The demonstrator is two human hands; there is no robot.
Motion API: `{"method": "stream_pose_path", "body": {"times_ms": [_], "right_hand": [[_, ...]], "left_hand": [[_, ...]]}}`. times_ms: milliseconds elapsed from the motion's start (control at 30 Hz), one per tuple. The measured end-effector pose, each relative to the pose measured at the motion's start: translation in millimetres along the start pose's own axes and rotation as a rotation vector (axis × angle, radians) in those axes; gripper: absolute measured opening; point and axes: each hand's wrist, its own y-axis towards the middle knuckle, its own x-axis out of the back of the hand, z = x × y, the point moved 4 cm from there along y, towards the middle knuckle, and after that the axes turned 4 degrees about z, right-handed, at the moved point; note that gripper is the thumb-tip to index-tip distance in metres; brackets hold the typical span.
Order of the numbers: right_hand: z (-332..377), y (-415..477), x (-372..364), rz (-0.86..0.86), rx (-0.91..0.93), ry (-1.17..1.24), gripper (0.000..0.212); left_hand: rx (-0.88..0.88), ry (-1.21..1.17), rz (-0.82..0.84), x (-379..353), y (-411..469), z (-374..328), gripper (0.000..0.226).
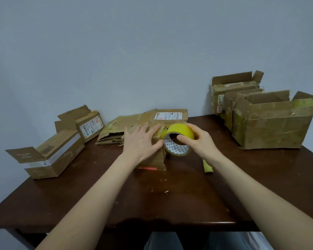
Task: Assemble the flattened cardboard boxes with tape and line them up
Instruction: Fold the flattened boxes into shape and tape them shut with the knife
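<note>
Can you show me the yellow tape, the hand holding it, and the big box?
Yellow tape roll (179,130): head view, its yellow outer band.
Right hand (201,143): head view, back of the hand.
Big box (271,132): head view, its front wall.

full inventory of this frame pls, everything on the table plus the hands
tape roll: 1, yellow, table centre, gripped
small box: 1, brown, table centre, beside the tape roll
flattened cardboard: 1 stack, brown, behind the small box, by the wall
left boxes: at least 2, brown with white labels, table's left side
right boxes: about 3, brown with yellowish tape, right rear, tops open
strip: 1, yellowish, on the table by the right forearm; tape or card, unclear
table: 1, dark brown
wall: pale blue-grey, behind
left hand: flat on the small box
right hand: grips the tape roll
</note>
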Motion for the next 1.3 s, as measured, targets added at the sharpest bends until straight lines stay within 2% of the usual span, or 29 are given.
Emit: {"method": "stream_pose_path", "body": {"times_ms": [100,233,433,633,867,1033,1100,1233,1300], "right_hand": [[-1,4,-4,0.009,-0.005,0.036,0.060],[-7,2,4,-0.004,-0.014,0.014,0.042],[-5,10,27,0.030,-0.002,-0.123,0.034],[-6,11,27,0.099,-0.034,-0.219,0.041],[-13,13,25,0.105,-0.069,-0.265,0.050],[-19,11,24,0.170,-0.133,-0.341,0.068],[-18,6,32,0.130,-0.177,-0.401,0.073],[-16,-8,63,-0.014,-0.366,-0.664,0.053],[-17,-19,61,0.045,-0.485,-0.778,0.052]], "left_hand": [[-0.057,-0.027,0.002,-3,2,-6,0.062],[-0.046,-0.022,0.030,-4,7,-4,0.061],[-0.035,-0.004,0.048,-5,8,-5,0.060],[-0.011,0.010,0.051,-5,5,-2,0.059],[0.017,0.018,0.012,-9,7,-3,0.056],[-0.125,0.033,-0.054,-7,6,-28,0.038],[-0.103,0.044,-0.035,-7,5,-34,0.037],[-0.057,0.065,0.062,-4,4,-38,0.039],[-0.048,0.050,0.073,-3,4,-39,0.040]]}}
